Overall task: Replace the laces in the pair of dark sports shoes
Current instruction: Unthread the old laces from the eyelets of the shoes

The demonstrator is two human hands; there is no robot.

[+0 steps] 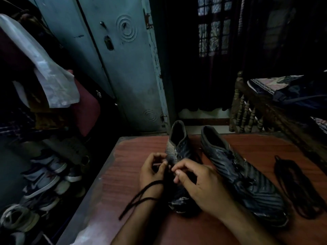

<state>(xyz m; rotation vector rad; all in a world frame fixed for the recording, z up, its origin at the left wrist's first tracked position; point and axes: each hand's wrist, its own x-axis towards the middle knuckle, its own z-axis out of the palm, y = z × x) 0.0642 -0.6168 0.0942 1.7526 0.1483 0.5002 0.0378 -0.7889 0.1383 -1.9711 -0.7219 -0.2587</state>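
Reddish table, both hands' grip pinching lace over left shoe, spare lace beside right shoe

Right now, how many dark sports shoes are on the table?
2. One shoe lies at the middle of the table, partly hidden under the left hand and right hand. The other shoe lies beside it, to the right, untouched.

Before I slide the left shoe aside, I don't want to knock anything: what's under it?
The left shoe sits on the reddish table. Both hands work a black lace at its middle and hide the table alongside. Whether anything lies beneath its sole cannot be seen.
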